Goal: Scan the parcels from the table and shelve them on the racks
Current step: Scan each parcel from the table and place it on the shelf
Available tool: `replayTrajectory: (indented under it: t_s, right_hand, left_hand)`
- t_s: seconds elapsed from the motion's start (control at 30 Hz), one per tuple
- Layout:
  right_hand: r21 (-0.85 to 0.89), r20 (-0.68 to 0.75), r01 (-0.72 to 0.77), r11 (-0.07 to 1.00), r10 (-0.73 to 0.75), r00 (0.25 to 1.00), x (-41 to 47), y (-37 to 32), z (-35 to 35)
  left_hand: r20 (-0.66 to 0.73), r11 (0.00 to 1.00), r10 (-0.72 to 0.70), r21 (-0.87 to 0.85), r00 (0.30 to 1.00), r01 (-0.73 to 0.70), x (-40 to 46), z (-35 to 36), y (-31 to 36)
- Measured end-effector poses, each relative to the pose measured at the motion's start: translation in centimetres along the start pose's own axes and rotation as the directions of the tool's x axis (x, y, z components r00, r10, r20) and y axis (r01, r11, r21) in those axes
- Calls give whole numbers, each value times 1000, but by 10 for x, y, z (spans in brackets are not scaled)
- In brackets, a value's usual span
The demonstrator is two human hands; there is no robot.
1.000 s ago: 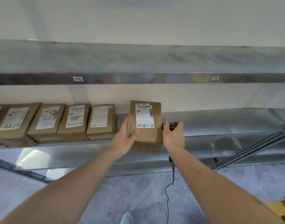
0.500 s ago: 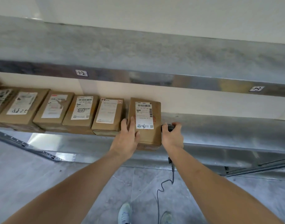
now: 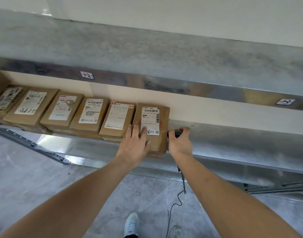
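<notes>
The parcel (image 3: pixel 151 127) lies flat on the shelf (image 3: pixel 233 143), rightmost in a row of boxes (image 3: pixel 89 115). The left hand (image 3: pixel 135 145) rests open on its top. Just right of the parcel, the right hand (image 3: pixel 180 143) grips a scanner (image 3: pixel 175 133).

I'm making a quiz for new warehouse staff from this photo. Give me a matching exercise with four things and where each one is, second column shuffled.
Things:
1. left hand
2. scanner
3. box marked 8825
4. tag 1-3

Places:
A. on the upper shelf edge, far right
B. flat on top of the rightmost parcel
C. in the right hand, beside that parcel
D. in the row, toward the left end

Pairs: 1-B, 2-C, 3-D, 4-A
</notes>
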State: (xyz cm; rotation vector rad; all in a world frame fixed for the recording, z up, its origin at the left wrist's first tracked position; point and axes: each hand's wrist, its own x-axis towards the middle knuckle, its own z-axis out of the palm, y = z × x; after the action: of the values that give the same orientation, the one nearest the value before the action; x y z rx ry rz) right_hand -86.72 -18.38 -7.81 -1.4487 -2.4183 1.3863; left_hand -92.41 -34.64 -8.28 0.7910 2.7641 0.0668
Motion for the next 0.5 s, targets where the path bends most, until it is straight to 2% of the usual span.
replayTrajectory:
  t_s: [0.33,0.5]
  right_hand:
    - [7,-5,-21,1000,21,1000,1,-5,2]
    - [33,-77,17,999,-14,997,-4,-10,0]
  left_hand:
    - [-5,994,55,94,998,-54,5,-3,-3]
    - [9,985,55,164,998,-56,12,-17,3]
